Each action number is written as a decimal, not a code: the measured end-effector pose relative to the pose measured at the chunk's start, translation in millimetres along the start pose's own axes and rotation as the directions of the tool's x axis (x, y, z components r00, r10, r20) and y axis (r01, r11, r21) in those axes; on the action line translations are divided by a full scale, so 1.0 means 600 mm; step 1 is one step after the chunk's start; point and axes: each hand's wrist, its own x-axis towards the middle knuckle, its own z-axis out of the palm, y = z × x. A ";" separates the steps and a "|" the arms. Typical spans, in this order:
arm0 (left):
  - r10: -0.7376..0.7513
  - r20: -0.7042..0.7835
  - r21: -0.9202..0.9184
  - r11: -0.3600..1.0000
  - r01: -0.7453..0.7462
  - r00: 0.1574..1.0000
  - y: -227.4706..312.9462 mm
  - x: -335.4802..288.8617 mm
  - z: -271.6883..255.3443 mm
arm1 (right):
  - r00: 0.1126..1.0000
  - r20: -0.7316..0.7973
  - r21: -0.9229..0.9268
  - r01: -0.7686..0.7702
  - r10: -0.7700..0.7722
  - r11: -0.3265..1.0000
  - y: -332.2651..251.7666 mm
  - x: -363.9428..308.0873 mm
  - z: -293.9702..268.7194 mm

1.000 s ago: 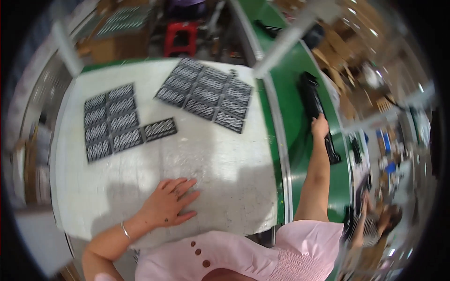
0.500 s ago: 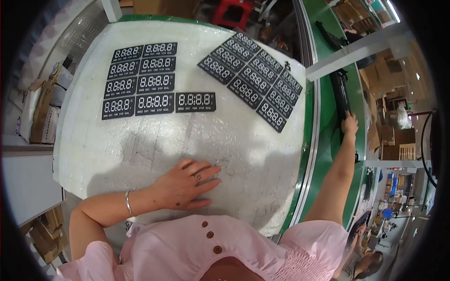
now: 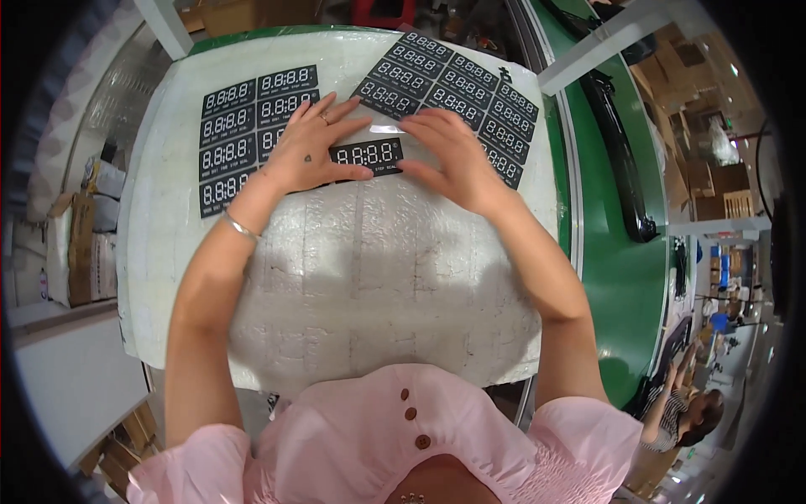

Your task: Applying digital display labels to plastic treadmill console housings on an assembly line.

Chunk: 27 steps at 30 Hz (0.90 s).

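Note:
Black display panels with white digit segments lie on the plastic-covered table in two groups. My left hand (image 3: 312, 151) is spread over the right side of the left group (image 3: 227, 153), hiding part of several panels. Between my hands shows a single panel (image 3: 372, 154), partly under the thumb of my left hand. Reaching in from the right, my right hand (image 3: 457, 160) has its fingers apart, with fingertips beside that panel and close to the angled right group (image 3: 453, 94). Its fingers cover some of that group's lower panels.
To the right runs a green conveyor (image 3: 600, 277) with a long glossy black part (image 3: 620, 155) on it. A white post (image 3: 596, 46) rises at the table's far right corner. Cardboard boxes (image 3: 82, 248) stand at the left. Another person (image 3: 684, 412) sits at the lower right.
My right hand has left the black part on the conveyor and come over the table. My left hand has moved forward from the near table area onto the panels. The view has shifted slightly.

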 end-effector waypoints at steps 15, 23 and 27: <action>-0.087 -0.121 -0.119 0.990 0.072 0.989 0.004 -0.012 0.013 | 0.950 -0.240 0.056 -0.194 0.202 0.979 -0.017 -0.016 0.076; -0.103 -0.125 -0.097 0.991 0.091 0.987 0.002 -0.007 0.015 | 0.962 -0.275 -0.197 -0.057 0.001 0.979 -0.031 -0.010 0.073; -0.082 -0.167 -0.076 0.995 0.070 0.983 0.000 -0.003 0.000 | 0.940 -0.299 0.000 -0.170 0.163 0.985 -0.026 -0.002 0.087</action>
